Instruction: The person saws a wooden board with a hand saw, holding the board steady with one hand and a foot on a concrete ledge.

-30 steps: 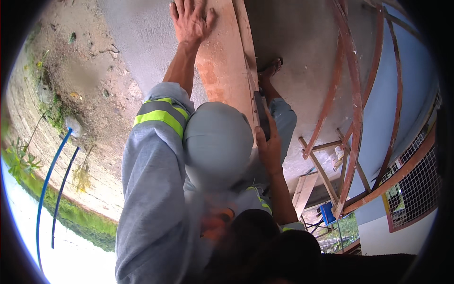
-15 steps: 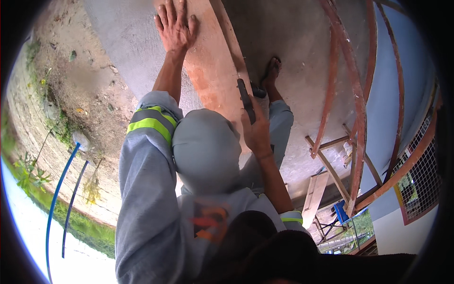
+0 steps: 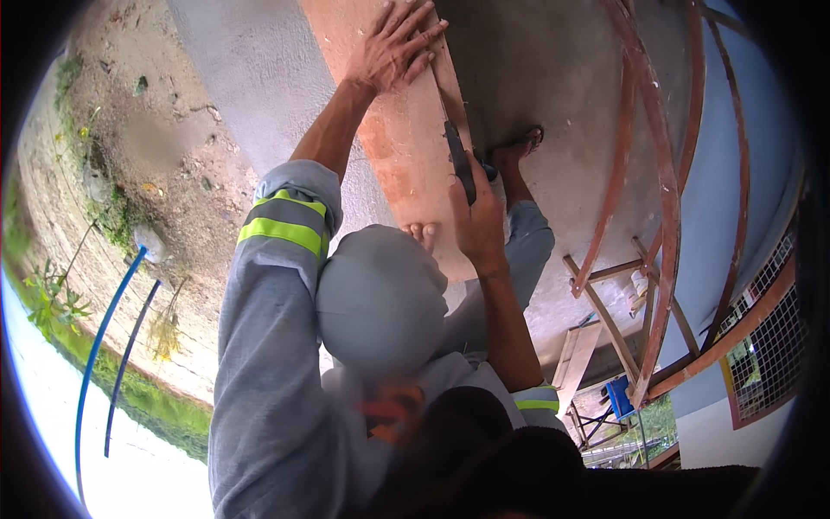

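My left hand (image 3: 393, 50) lies with fingers spread on a reddish-brown wooden board (image 3: 399, 143), the fingertips reaching over its right edge. A narrow strip (image 3: 451, 82) runs along that edge, a dark gap between it and the board. My right hand (image 3: 481, 221) is wrapped round a black hand tool (image 3: 459, 164) with a long body, which sits at the board's edge in line with the gap. Its working end is hidden, so its exact kind cannot be made out. Bare toes (image 3: 422, 233) press on the board beyond my grey-clothed knee (image 3: 380, 294).
My sandalled right foot (image 3: 521, 143) stands on the concrete floor (image 3: 571, 112). Red-brown metal bars (image 3: 661, 164) and a wooden frame (image 3: 609, 320) rise at the right, before a bluish wall (image 3: 709, 199). On the left lie dirt, plants (image 3: 60, 294) and a blue rod (image 3: 104, 329).
My left hand has slid right across the board to its edge and the strip. The right hand and black tool have shifted slightly up and right. Toes now show on the board.
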A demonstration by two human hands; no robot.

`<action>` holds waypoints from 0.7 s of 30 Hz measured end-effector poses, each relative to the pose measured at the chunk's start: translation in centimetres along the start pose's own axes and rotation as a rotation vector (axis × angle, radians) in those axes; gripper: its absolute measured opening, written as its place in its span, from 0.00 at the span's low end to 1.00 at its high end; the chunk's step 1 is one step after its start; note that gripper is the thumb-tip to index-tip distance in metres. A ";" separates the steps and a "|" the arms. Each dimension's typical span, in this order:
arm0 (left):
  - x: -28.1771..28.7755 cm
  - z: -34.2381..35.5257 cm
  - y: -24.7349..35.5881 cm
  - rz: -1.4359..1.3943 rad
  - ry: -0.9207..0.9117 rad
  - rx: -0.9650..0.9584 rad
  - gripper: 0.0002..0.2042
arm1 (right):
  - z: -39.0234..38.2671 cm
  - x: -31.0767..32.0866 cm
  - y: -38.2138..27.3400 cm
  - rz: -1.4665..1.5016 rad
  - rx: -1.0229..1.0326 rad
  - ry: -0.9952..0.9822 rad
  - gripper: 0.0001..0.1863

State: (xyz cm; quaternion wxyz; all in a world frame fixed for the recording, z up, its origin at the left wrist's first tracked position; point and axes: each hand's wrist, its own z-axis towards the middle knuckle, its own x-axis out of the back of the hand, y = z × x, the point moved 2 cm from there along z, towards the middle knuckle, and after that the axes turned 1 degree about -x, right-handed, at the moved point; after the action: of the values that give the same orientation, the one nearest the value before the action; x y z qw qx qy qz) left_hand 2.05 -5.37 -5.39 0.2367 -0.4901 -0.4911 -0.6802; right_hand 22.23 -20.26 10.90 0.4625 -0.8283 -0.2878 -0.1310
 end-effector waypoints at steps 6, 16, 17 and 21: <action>-1.0 -0.2 -0.9 0.126 0.072 -0.007 0.31 | -0.1 -0.8 0.0 0.031 -0.018 -0.015 0.29; -4.4 5.9 -0.1 -0.120 -0.048 -0.293 0.16 | -0.4 0.2 -0.6 -0.004 -0.061 -0.027 0.31; -4.8 5.9 -0.5 -0.124 -0.048 -0.295 0.16 | -1.0 0.3 -0.7 0.022 -0.061 -0.032 0.32; -5.6 5.5 -0.7 -0.082 -0.069 -0.299 0.15 | -10.8 4.2 -0.9 0.010 -0.245 -0.100 0.33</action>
State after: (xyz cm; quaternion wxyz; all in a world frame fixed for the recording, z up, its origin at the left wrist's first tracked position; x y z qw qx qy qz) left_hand 6.17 -1.05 -10.50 0.1161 -0.5226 -0.4120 -0.7374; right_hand 25.56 -27.50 19.33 0.3436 -0.8855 -0.2882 -0.1215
